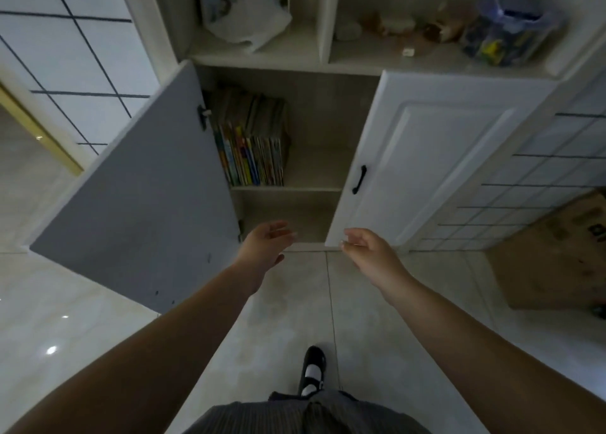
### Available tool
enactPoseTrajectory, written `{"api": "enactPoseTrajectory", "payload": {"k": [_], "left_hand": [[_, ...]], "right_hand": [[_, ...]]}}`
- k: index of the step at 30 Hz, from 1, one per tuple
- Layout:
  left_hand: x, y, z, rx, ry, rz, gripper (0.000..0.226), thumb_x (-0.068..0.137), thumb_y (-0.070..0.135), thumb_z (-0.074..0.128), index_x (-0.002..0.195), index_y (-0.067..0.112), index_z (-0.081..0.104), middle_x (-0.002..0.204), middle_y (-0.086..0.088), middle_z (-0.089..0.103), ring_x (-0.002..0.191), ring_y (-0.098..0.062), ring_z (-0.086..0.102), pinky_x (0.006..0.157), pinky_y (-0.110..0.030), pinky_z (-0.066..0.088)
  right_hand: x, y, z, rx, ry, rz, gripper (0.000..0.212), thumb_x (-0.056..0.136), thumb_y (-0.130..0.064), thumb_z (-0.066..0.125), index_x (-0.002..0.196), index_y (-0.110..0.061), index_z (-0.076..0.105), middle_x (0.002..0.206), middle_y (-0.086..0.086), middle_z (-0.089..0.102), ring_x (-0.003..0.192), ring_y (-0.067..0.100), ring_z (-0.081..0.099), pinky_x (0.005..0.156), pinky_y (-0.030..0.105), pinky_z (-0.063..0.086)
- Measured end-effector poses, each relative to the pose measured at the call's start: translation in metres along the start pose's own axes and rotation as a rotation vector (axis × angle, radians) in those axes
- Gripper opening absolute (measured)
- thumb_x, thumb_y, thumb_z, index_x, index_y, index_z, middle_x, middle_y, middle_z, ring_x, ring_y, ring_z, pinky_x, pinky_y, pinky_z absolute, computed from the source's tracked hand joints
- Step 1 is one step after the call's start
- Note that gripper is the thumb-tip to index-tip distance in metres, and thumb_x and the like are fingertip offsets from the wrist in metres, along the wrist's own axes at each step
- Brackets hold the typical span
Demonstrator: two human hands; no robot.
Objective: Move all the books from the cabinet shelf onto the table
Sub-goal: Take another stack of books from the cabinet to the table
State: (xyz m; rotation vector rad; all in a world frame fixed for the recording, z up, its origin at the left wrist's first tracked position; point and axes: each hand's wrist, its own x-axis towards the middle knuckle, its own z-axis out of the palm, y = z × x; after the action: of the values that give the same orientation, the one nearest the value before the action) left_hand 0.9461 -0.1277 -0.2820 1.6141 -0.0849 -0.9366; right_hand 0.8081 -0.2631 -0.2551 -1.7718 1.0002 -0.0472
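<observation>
- the books (251, 145) are thin colourful ones, standing upright in a tight row at the left end of the cabinet shelf (313, 171)
- left door (137, 197) swung wide open
- left hand (267, 241) and right hand (367, 248) both empty, fingers loose, held out below the shelf

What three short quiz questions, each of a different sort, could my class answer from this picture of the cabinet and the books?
1. True or false: the row of colourful upright books stands at the left end of the pale wooden cabinet shelf.
2. Which door is swung open? A) grey left door B) white panelled right door C) both
3. Fill in: the left hand and right hand hold ____.

Key: 1 true; 2 A; 3 nothing
</observation>
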Motion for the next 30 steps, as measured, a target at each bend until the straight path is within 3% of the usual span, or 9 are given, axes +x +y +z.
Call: {"api": "enactPoseTrajectory", "payload": {"k": [6, 13, 18, 22, 25, 28, 30], "left_hand": [[0.051, 0.036, 0.022, -0.07, 0.088, 0.02, 0.041, 0.086, 0.016, 0.065, 0.126, 0.016, 0.053, 0.108, 0.0, 0.062, 0.103, -0.02, 0.059, 0.087, -0.033, 0.048], [0.088, 0.052, 0.023, -0.111, 0.135, 0.002, 0.04, 0.086, 0.016, 0.066, 0.125, 0.015, 0.053, 0.104, 0.001, 0.061, 0.097, -0.018, 0.059, 0.084, -0.031, 0.047], [0.128, 0.059, 0.013, -0.137, 0.161, -0.039, 0.045, 0.086, 0.017, 0.066, 0.128, 0.013, 0.051, 0.111, -0.002, 0.06, 0.104, -0.019, 0.058, 0.082, -0.029, 0.047], [0.168, 0.071, 0.007, -0.142, 0.167, -0.021, 0.047, 0.086, 0.011, 0.065, 0.13, 0.01, 0.049, 0.094, -0.002, 0.058, 0.078, -0.014, 0.055, 0.067, -0.024, 0.046], [0.192, 0.08, 0.004, -0.172, 0.212, -0.016, 0.054, 0.087, 0.004, 0.062, 0.136, 0.011, 0.043, 0.115, -0.004, 0.057, 0.087, -0.013, 0.057, 0.066, -0.016, 0.049], [0.214, 0.087, 0.001, -0.196, 0.204, -0.009, 0.061, 0.087, -0.004, 0.058, 0.142, 0.009, 0.034, 0.108, 0.001, 0.056, 0.081, -0.007, 0.06, 0.055, -0.008, 0.049], [0.229, 0.089, -0.002, -0.234, 0.197, -0.016, 0.058, 0.092, -0.005, 0.049, 0.144, 0.01, 0.028, 0.115, -0.004, 0.058, 0.086, -0.006, 0.065, 0.063, -0.011, 0.052]], "right_hand": [[0.079, -0.028, -0.026, -0.081, -0.111, -0.035, 0.041, 0.092, -0.033, 0.055, 0.13, -0.023, 0.05, 0.136, 0.002, 0.051, 0.121, 0.019, 0.05, 0.104, 0.04, 0.043], [0.136, -0.053, -0.025, -0.134, -0.198, -0.056, 0.042, 0.091, -0.036, 0.056, 0.131, -0.024, 0.05, 0.133, 0.002, 0.052, 0.12, 0.019, 0.051, 0.104, 0.04, 0.044], [0.181, -0.067, -0.017, -0.153, -0.234, -0.041, 0.041, 0.091, -0.036, 0.057, 0.13, -0.024, 0.051, 0.133, 0.001, 0.053, 0.12, 0.017, 0.051, 0.103, 0.039, 0.044], [0.218, -0.079, -0.008, -0.132, -0.231, -0.02, 0.042, 0.091, -0.034, 0.057, 0.13, -0.022, 0.05, 0.131, 0.001, 0.054, 0.114, 0.013, 0.052, 0.099, 0.035, 0.046], [0.241, -0.086, -0.001, -0.132, -0.233, -0.006, 0.042, 0.091, -0.031, 0.058, 0.131, -0.02, 0.049, 0.13, 0.001, 0.055, 0.107, 0.009, 0.05, 0.094, 0.029, 0.044], [0.26, -0.092, 0.007, -0.138, -0.254, 0.004, 0.045, 0.091, -0.029, 0.058, 0.133, -0.019, 0.047, 0.129, 0.001, 0.054, 0.106, 0.008, 0.049, 0.087, 0.023, 0.04], [0.274, -0.096, 0.012, -0.132, -0.273, 0.009, 0.046, 0.09, -0.028, 0.06, 0.133, -0.018, 0.047, 0.131, 0.001, 0.054, 0.11, 0.009, 0.05, 0.087, 0.021, 0.037]]}}
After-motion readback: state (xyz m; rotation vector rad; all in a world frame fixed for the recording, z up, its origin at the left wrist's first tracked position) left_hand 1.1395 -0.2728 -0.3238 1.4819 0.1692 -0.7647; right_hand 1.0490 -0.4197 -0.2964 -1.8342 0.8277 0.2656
